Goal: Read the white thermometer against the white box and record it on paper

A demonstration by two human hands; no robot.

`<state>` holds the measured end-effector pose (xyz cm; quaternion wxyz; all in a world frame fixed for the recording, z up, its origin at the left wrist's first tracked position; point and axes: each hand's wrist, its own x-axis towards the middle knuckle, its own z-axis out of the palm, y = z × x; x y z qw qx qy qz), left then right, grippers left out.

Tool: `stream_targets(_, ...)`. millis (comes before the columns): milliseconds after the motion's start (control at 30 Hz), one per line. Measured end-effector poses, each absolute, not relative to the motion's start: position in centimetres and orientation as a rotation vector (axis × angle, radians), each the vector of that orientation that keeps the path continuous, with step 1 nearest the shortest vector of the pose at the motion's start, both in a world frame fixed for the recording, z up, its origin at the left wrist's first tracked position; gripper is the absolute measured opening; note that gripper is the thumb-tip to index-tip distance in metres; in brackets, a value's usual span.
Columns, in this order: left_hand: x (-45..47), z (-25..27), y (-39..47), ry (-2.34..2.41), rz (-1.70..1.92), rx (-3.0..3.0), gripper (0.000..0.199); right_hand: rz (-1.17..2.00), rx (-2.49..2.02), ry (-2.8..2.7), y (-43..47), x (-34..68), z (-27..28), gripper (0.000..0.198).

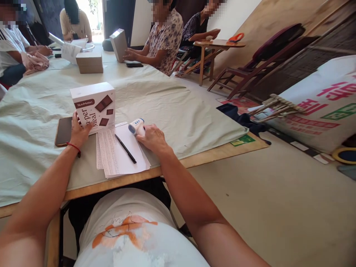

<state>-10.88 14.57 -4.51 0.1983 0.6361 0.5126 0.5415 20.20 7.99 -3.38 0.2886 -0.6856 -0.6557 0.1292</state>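
Observation:
My left hand [79, 129] grips the lower left corner of a white box [96, 105] printed with brown squares and the word NutriMotion; it stands upright on the cloth. Wrapped in my right hand [152, 139] is a white and blue handheld infrared thermometer [136, 126], its head angled to the left. Between my hands lie sheets of paper [133, 144], some covered in small writing, with a black pen [125, 148] across them. A dark smartphone [63, 131] lies flat beside my left hand, partly behind it.
A pale green cloth [155, 92] covers the table, whose wooden edge [194, 160] runs before me. Farther back are a brown box [89, 63] and a person holding another box [119, 45]. Other people sit around. Chairs [267, 55] and a big white sack [319, 96] stand at right.

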Motion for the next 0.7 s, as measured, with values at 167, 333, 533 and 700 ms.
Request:
stream_targets(167, -9.7, -3.9, 13.7, 1.5, 1.551, 1.744, 0.07, 0.949, -1.095, -1.504, 7.7, 16.6, -1.5, 0.038)
stream_targets(333, -9.0, -3.2, 12.1, 1.544, 1.498, 1.802, 0.053, 1.307, -0.917, -1.283, 8.0, 13.8, -1.8, 0.042)
stream_targets(533, -8.9, -2.5, 11.6, 1.5, 1.452, 1.835, 0.041, 1.318, -0.945, -1.322, 7.5, 14.6, -2.1, 0.041)
stream_targets(700, -9.2, -2.6, 11.7, 1.51, 1.422, 1.83, 0.047, 1.35, -0.944, -1.413, 7.1, 14.3, -2.1, 0.042)
